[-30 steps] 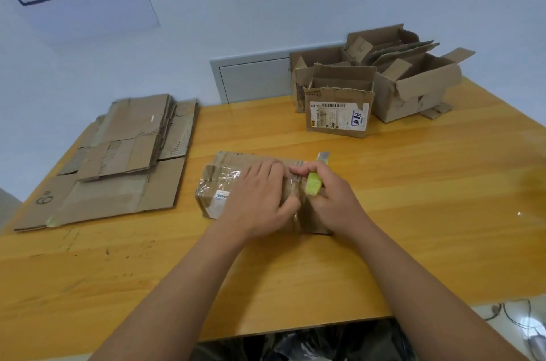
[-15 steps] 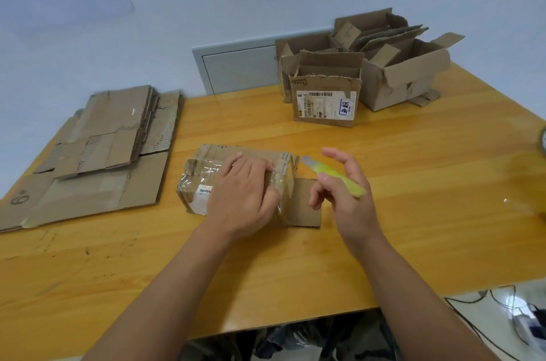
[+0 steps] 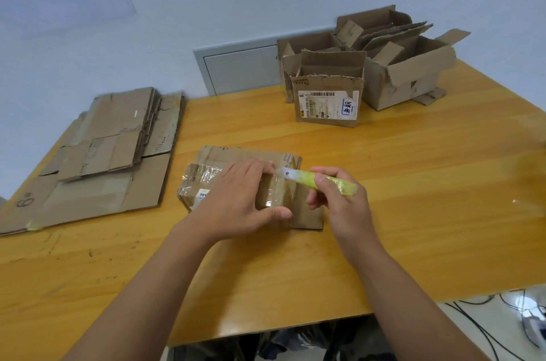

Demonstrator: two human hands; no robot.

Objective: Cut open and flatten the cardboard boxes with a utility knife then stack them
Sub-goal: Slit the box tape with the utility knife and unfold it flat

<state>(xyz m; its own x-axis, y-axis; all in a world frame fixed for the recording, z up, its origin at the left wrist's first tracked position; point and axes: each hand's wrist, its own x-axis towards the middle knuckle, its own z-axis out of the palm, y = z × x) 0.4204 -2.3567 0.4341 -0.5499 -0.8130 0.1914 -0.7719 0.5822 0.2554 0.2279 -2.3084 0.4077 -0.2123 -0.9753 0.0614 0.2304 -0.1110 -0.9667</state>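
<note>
Since half a second ago we note that the right hand (image 3: 342, 207) has swung the utility knife (image 3: 319, 182) back toward the taped box (image 3: 236, 180), so its blade end now lies at the box's top right corner, just beside the left fingertips; it was held clear of the box before.

Head view. The taped box sits near the middle of the worktop (image 3: 413, 183), somewhat toward the front edge. It is brown cardboard, squat and partly collapsed, wrapped in glossy clear tape, with a white and blue label on its left end and one flap lying flat on the worktop at its right. The left hand (image 3: 239, 201) presses on top of it, fingers spread and the thumb hooked over the near side. The right hand's fingers are curled round the knife's yellow-green handle, with the pale blade end pointing left.

Count: one knife; one box under the hands; one stack of flattened cardboard (image 3: 100, 154) at the left edge; a cluster of open boxes (image 3: 369, 71) at the far right corner, four as far as we can tell, the nearest bearing a barcode label.
</note>
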